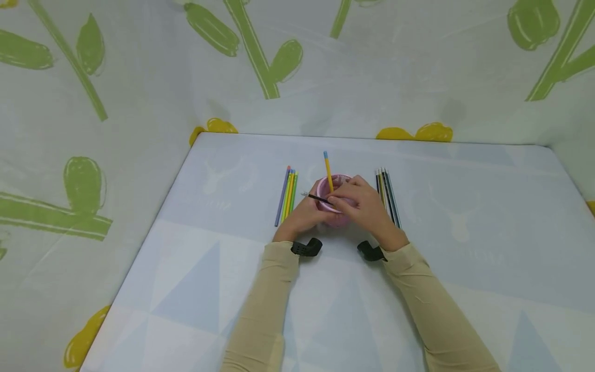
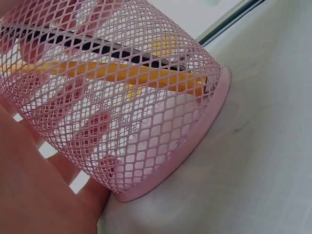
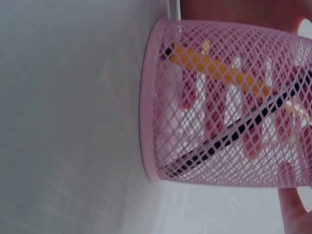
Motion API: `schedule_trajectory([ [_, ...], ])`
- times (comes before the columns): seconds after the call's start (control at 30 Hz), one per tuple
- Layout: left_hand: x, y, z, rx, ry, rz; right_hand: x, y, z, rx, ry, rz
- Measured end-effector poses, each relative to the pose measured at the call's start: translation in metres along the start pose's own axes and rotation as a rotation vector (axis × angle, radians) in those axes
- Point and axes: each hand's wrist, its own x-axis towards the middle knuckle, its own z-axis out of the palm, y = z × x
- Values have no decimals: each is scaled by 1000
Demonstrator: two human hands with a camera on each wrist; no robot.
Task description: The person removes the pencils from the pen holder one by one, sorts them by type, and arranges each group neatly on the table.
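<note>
A pink mesh pen cup (image 1: 338, 221) stands between the two hands. My left hand (image 1: 302, 216) grips it from the left side, with the fingers wrapped behind the mesh in both wrist views. Over the rim, my right hand (image 1: 362, 206) pinches a black pencil (image 1: 318, 197) between thumb and fingers. The black pencil (image 3: 243, 124) slants through the cup, its lower end close to the base, and its pale upper end points left. A yellow pencil (image 1: 327, 166) with a blue end leans in the cup, its lower part (image 2: 146, 77) showing through the mesh.
Left of the cup lie several coloured pencils (image 1: 286, 196), side by side. To the right lies a row of dark and gold pencils (image 1: 389, 194), partly behind the right hand. The white and blue tabletop (image 1: 186, 289) meets leaf-printed cloth at its back and left edges.
</note>
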Motion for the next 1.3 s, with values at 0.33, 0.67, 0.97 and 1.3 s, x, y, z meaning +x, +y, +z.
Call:
schedule_trajectory([
  [0.33,-2,-1,-4,-21,3,-30,2,0,-4,74,-111,11],
  [0.67,4,-8,-2,-47,12,-29,0,3,-12,189,-118,102],
  [0.97,4,-7,2,24,23,-101,0,-2,-21,389,194,370],
  [1.3,5,-5,4,63,11,-53,-1,11,-31,688,461,439],
])
